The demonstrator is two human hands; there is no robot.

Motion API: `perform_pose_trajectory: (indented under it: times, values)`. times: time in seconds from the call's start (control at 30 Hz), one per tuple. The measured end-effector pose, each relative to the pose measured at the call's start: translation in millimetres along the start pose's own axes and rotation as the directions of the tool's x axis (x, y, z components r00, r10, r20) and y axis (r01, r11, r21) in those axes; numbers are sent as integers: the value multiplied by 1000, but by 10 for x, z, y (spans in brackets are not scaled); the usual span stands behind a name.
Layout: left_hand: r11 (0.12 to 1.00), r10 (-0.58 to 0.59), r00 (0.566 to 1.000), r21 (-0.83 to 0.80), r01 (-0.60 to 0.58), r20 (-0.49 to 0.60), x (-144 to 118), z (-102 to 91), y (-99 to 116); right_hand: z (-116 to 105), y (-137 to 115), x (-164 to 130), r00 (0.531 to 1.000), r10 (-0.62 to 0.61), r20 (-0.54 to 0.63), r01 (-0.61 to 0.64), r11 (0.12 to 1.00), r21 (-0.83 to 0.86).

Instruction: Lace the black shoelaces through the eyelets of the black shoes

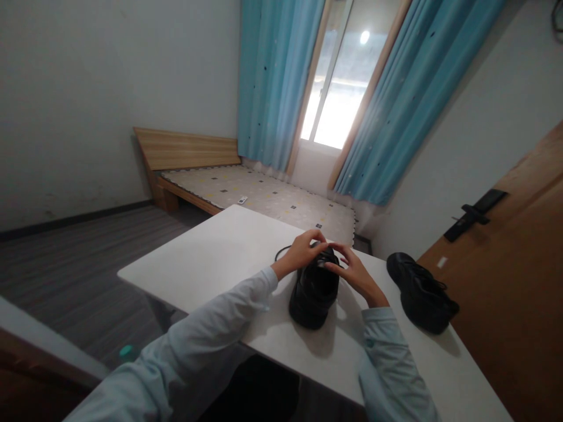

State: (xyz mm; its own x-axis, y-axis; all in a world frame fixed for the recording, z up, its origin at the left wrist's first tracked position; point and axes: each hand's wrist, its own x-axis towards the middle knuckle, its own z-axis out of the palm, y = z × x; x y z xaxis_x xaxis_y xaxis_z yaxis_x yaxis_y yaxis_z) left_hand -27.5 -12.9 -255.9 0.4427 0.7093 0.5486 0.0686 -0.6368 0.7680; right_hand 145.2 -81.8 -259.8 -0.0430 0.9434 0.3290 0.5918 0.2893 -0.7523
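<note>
A black leather shoe [313,293] lies on the white table [211,258], its toe end pointing away from me. My left hand [301,252] rests on the far left of the shoe, fingers curled over its front. My right hand [356,274] touches the shoe's far right side with fingers pinched near the tongue. A thin black lace [281,252] loops out onto the table beside my left hand. Whether the fingers pinch the lace or the shoe itself is too small to tell. A second black shoe [420,290] lies apart near the table's right edge.
A wooden door [519,281] with a black handle [472,214] stands close on the right. Beyond the table is a low wooden bed [246,190], blue curtains [272,76] and a bright window [338,88]. Grey floor [74,264] lies to the left.
</note>
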Motion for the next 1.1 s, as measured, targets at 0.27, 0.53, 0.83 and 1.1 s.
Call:
perform_pose_trajectory:
  times: [0.27, 0.53, 0.83, 1.1]
  values:
    - [656, -173, 985, -746, 115, 0, 81, -132, 11, -2, 32, -17, 989, 88, 117, -98, 991, 86]
    - [571, -181, 982, -818, 60, -55, 101, -256, 51, -22, 75, -20, 985, 104, 141, -114, 991, 66]
    - [659, -86, 984, -749, -62, -158, 139, -325, 51, -42, 40, -30, 977, 118, 176, -129, 990, 51]
    - [691, -112, 948, -709, -140, -297, 163, -455, 93, -42, 46, -30, 974, 113, 198, -125, 991, 53]
